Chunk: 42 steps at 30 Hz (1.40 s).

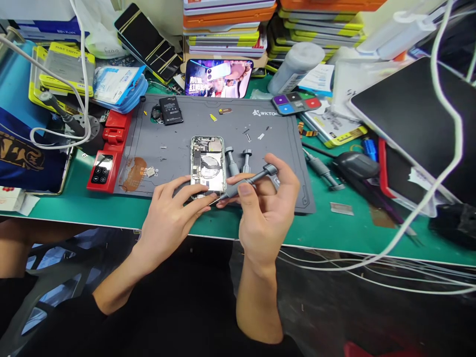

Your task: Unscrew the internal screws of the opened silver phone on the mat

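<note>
An opened smartphone (211,166) lies on the grey repair mat, its inner parts and a pale round coil exposed. My left hand (165,218) grips its lower end, fingers reaching across the bottom edge. In my right hand (264,213) is a grey screwdriver (243,186), tilted, with its tip pointing down-left at the phone's bottom corner. The tip sits close to my left fingertips; whether it touches a screw I cannot tell. Two more screwdrivers, one a grey screwdriver (246,159), lie just right of the phone. A black phone battery (171,110) rests on the mat behind.
Small loose parts dot the mat (275,148). A red device (102,171) stands at its left edge. Behind, a lit phone (218,78) leans against stacked boxes (226,27). Another screwdriver (323,168) and a white cable (442,168) are on the right. A person's leg shows far left.
</note>
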{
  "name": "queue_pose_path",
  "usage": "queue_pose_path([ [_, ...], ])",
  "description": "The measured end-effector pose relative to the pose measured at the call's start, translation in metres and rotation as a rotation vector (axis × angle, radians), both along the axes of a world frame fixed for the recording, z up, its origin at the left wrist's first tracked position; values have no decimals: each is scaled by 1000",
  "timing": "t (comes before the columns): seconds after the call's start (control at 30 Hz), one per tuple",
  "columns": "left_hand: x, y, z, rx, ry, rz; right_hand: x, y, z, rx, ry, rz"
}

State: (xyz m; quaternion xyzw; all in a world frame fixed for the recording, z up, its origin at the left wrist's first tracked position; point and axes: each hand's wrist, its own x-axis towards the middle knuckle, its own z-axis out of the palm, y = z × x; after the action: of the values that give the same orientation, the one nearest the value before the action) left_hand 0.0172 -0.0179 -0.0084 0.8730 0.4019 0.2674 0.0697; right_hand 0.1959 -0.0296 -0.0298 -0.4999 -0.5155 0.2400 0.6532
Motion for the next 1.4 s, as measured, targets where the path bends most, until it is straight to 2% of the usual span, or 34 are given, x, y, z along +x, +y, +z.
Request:
queue_pose_path([
  [0.7, 0, -1, -1, 4, 5, 5, -1, -2, 5, -25, 151, 3],
  [0.87, 0, 0, -2, 1, 4, 2, -3, -2, 7, 60, 176, -99],
  [0.97, 0, 0, -2, -7, -14, 5, -6, -1, 8, 179, 96, -192],
  [1.1, 1, -1, -3, -6, -58, 30, -7, 6, 11, 313, -145, -236],
  [1.23, 1, -1, -4, -9, -57, 32, -6, 18, 11, 400, -361, -188],
  [1.4, 1, 0, -3, -14, -37, 23, -6, 26, 4, 394, -431, -121],
])
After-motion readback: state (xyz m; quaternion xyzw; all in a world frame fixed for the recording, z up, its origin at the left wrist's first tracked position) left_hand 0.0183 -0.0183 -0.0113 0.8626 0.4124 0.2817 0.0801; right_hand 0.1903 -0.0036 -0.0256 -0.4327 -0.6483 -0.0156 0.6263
